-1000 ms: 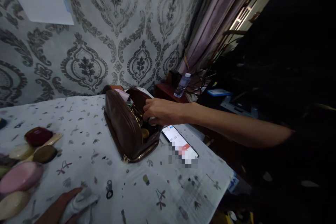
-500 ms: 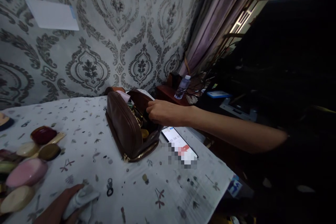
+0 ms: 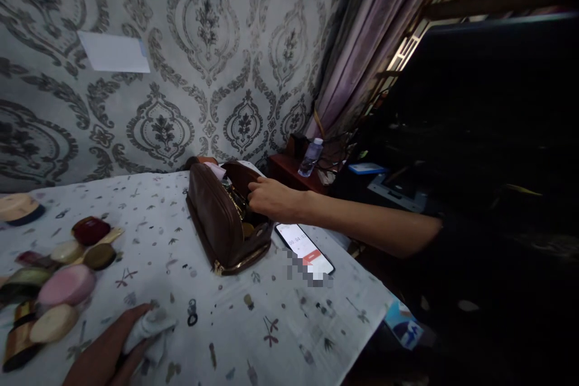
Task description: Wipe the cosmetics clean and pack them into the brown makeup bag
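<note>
"Is it finished?"
"Only partly, it is judged. At seven o'clock from the bag (image 3: 212, 217) on the table (image 3: 226, 325), a pale thing (image 3: 151, 327) is clasped in the left hand (image 3: 106, 347). At eight, cases (image 3: 67, 284) are laid out; inside the bag, more things (image 3: 248, 229) are seen."
"The right hand (image 3: 274, 199)?"
"Curled at the two-o'clock rim; whether anything is held cannot be told."

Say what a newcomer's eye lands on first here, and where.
Probably the open brown bag near the middle, with the right hand at its opening, fingertips partly hidden. Next, the lit phone lying on the printed cloth to the bag's right. Then, at lower left, a cluster of rounded items around a pink one, beside the left hand holding a whitish item.
</note>
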A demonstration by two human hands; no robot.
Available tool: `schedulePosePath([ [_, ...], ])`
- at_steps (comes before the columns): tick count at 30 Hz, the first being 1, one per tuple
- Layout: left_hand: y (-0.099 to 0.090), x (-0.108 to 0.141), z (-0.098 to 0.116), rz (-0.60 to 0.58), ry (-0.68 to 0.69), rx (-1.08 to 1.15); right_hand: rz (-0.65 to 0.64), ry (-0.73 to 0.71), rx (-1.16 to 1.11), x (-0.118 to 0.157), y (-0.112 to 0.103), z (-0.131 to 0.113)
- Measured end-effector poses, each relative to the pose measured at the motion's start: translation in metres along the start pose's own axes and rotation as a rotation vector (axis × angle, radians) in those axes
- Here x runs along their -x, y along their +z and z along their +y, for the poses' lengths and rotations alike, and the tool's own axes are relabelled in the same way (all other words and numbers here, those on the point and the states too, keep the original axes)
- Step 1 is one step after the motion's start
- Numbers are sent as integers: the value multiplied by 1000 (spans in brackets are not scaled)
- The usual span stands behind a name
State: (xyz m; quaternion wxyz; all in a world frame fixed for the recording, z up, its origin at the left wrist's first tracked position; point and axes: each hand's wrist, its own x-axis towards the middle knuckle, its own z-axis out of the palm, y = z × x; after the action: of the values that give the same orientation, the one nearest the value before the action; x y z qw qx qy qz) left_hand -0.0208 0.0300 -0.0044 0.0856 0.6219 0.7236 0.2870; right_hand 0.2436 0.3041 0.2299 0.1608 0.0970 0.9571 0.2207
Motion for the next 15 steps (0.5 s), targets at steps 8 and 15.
schedulePosePath([
  [8, -14, -10, 16, -42, 38, 20, -22, -14, -12, 6, -6, -1],
  [15, -20, -13, 31, 53, 55, -15, 10, -26, -70, 13, -3, -2],
])
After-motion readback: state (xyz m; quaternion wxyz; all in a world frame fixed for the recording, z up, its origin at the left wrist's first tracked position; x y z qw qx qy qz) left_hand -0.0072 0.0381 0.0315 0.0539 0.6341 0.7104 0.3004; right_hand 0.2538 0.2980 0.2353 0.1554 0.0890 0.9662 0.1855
